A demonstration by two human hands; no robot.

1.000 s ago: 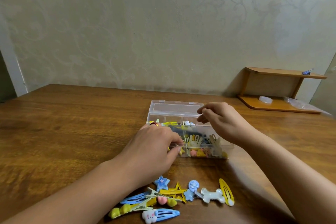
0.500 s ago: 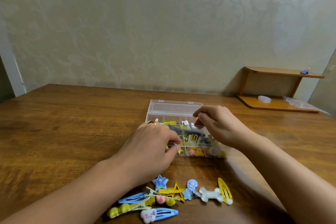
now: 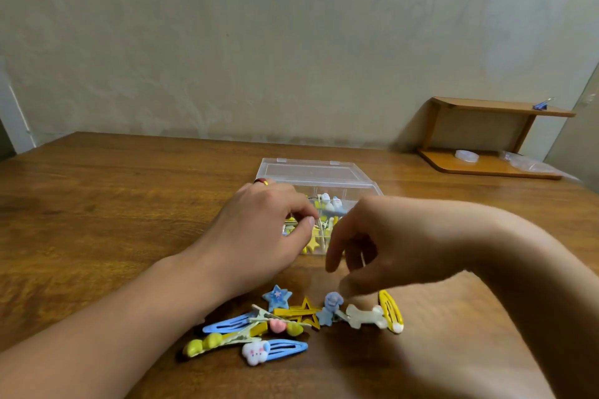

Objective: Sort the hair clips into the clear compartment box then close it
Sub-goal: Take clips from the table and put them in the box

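The clear compartment box (image 3: 311, 172) stands open mid-table, its lid laid back, with several clips in its compartments. My left hand (image 3: 259, 230) grips the box's front left corner, thumb and fingers curled at the rim. My right hand (image 3: 389, 246) hangs in front of the box with its fingers loosely bent downward and nothing visible in them. Its fingertips hover just over a blue figure clip (image 3: 330, 308). Loose clips lie in a pile near me: a blue star (image 3: 277, 296), a yellow star (image 3: 301, 312), a white bone clip (image 3: 364, 316), a yellow snap clip (image 3: 390, 311) and blue snap clips (image 3: 282, 350).
The wooden table (image 3: 97, 204) runs back to a pale patterned wall. A small wooden shelf (image 3: 486, 107) stands at the far right with a white item and a plastic bag (image 3: 525, 165) on its base.
My right hand has left the far side of the box and come down toward me, over the loose clips. The left hand stays at the box's front left corner.
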